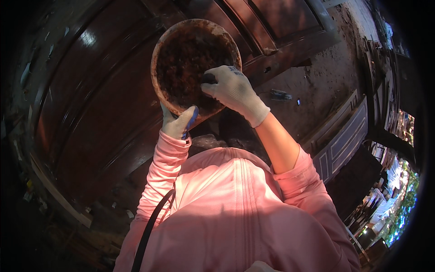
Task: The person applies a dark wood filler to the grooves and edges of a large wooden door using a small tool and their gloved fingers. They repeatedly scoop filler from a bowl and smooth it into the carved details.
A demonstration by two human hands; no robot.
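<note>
A round bucket (156,86) with a stained, pale rim holds a dark reddish-brown, clumpy material (190,59) whose kind I cannot make out. My left hand (180,121), in a pale glove with a blue coating, grips the near rim with the thumb over the edge. Over the right part of the bucket's mouth is my right hand (235,90), in a matching pale glove. Its fingers curl down into the bucket, closed, and what they hold is hidden. A dark patch shows at its thumb and fingertips.
Glossy dark-brown panelled wooden doors (104,86) lie beneath and beyond the bucket. A blue-grey panelled door (344,140) leans at the right. Stacked boards (380,81) stand farther right. A long wooden strip (59,186) lies at lower left. Small litter (281,94) dots the ground.
</note>
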